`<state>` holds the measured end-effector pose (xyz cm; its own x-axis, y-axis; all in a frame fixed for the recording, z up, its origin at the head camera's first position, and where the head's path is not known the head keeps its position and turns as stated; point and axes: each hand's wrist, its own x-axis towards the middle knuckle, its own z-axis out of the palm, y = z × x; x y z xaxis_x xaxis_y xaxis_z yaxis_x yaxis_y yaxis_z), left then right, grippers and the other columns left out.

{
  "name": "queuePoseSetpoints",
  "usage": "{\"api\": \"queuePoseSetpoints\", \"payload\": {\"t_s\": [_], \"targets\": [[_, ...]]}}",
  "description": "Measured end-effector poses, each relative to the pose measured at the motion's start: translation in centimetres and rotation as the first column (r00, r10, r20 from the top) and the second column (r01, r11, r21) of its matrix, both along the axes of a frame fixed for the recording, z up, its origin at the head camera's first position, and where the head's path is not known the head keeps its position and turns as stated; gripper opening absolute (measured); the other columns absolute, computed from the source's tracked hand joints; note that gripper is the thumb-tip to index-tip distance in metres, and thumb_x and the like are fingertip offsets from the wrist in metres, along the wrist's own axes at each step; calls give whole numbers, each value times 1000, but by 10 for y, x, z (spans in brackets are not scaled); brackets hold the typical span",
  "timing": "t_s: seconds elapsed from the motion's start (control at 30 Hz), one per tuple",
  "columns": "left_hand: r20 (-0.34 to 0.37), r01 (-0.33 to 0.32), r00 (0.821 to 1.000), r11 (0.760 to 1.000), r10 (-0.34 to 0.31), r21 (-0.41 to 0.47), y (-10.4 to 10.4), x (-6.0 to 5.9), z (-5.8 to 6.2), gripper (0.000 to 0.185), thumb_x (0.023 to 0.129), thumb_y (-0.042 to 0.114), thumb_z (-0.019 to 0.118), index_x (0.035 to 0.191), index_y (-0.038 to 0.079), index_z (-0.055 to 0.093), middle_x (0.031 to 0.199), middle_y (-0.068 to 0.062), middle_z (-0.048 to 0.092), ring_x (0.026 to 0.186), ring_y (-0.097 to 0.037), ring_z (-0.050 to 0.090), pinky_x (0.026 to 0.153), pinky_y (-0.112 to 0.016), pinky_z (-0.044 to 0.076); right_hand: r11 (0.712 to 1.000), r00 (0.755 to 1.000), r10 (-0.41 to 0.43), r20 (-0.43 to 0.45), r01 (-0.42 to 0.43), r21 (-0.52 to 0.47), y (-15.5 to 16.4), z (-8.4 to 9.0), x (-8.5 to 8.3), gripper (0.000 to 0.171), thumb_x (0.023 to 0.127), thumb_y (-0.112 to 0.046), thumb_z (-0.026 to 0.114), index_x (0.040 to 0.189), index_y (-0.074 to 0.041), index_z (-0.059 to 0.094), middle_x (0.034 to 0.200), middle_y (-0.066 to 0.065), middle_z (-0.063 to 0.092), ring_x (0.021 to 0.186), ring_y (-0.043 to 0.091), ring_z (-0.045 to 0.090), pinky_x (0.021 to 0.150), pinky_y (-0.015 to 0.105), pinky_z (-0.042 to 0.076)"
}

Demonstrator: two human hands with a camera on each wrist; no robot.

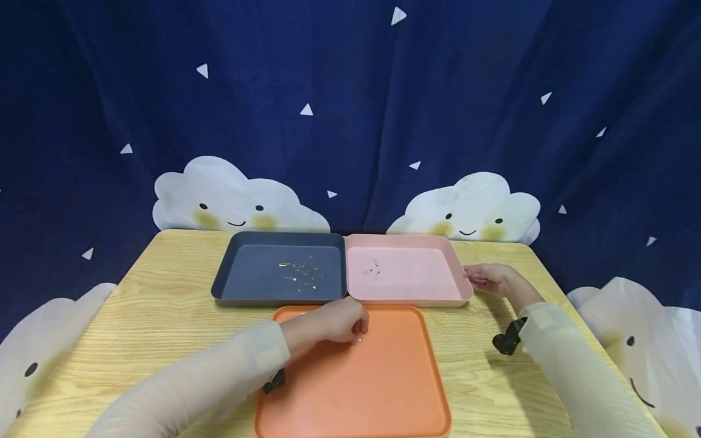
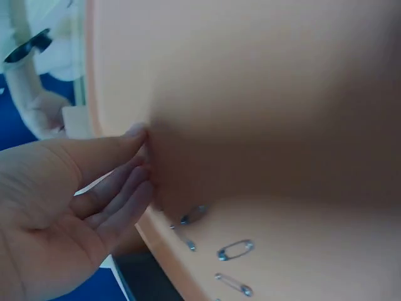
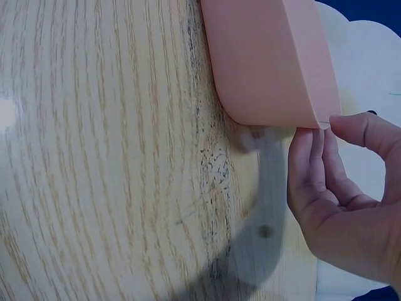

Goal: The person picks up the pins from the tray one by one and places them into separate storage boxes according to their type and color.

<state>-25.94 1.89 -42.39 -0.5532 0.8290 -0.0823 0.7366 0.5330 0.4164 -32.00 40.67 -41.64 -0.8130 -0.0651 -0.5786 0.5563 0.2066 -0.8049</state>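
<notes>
My left hand (image 1: pixel 335 322) reaches into the orange tray (image 1: pixel 383 389), fingertips down on its floor beside a tiny silver pin (image 1: pixel 359 339). In the left wrist view the left hand's (image 2: pixel 69 207) thumb and fingers lie fairly straight against the tray surface (image 2: pixel 263 81), with nothing visible between them. Silver safety pins (image 2: pixel 235 249) lie just past them. My right hand (image 1: pixel 487 278) holds the right rim of the pink tray (image 1: pixel 405 240). The right wrist view shows the right hand's (image 3: pixel 341 182) thumb and fingers pinching the pink tray's (image 3: pixel 269 63) edge.
A navy tray (image 1: pixel 241 267) with several gold safety pins (image 1: pixel 301 274) stands at the back left, touching the pink tray, which holds three silver pins (image 1: pixel 373 269). All three trays sit on a wooden table (image 1: pixel 164 316). A dark blue curtain hangs behind.
</notes>
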Motion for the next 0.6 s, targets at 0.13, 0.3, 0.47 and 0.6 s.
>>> {"api": "queuePoseSetpoints", "payload": {"t_s": [0.13,0.3,0.47,0.6], "targets": [[-19,-5,1000,1000,5,6,1,2,0,12,71,1,79,75,7,70,72,-2,69,62,-1,50,57,-10,42,1000,1000,12,-19,-12,-14,1,0,0,69,94,-7,52,149,9,14,77,-11,69,75,-1,64,72,13,55],[-74,3,997,998,-8,-61,1,6,1,12,73,1,76,69,9,68,67,3,64,60,-1,45,54,-10,38,1000,1000,-10,-15,10,-22,2,-2,1,68,93,-6,53,149,9,17,77,-10,70,74,-1,64,73,13,55],[-153,14,988,989,-37,-149,0,13,1,15,81,5,67,68,11,62,64,6,56,59,-4,45,54,-13,38,999,999,-34,-11,34,-34,1,-2,4,55,92,-5,54,143,6,36,77,-9,70,75,1,65,73,15,56],[-78,-22,997,994,14,-103,-3,14,0,18,84,7,63,68,11,57,62,7,49,58,-4,41,53,-14,34,999,999,-47,-14,47,-17,-1,0,6,56,90,-7,58,142,4,40,78,-9,69,75,1,65,73,15,56]]}}
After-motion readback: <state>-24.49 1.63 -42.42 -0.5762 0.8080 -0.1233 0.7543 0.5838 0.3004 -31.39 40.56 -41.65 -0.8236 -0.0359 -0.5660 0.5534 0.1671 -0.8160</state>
